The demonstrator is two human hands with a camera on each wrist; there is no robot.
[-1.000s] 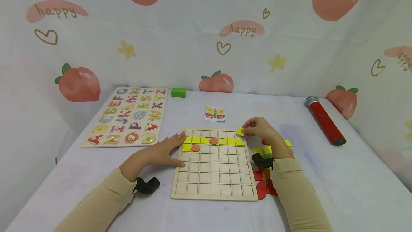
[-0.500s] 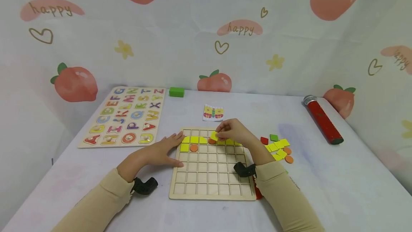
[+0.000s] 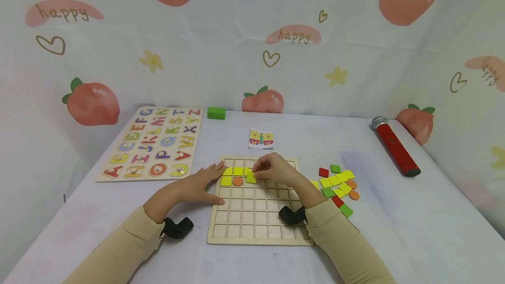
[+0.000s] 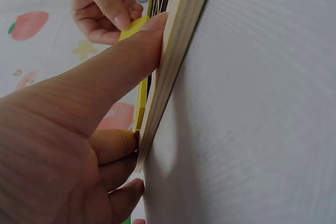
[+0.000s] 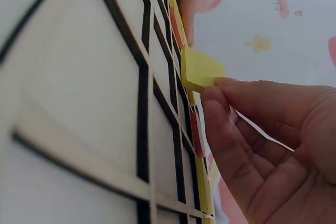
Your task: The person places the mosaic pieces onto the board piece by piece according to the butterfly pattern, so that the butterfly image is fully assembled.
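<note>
One yellow square tile (image 3: 250,179) is pinched between thumb and fingers of the right hand (image 3: 277,171), at the upper middle of the wooden grid board (image 3: 248,217) — whether it touches the board I cannot tell. Spread wide, the left hand (image 3: 199,186) rests on the board's left edge. Loose tiles (image 3: 334,180) lie right of centre on the tabletop — a letter puzzle (image 3: 151,161) left of centre, a red microphone (image 3: 396,148) far right

Two hands (image 3: 196,186), one held yellow tile (image 5: 202,69), one grid board (image 3: 261,218), one letter board (image 3: 173,149) at its ten o'clock, one card (image 3: 261,138) at twelve, one microphone (image 3: 396,147) at two, two loose orange discs (image 3: 354,195) visible at three
</note>
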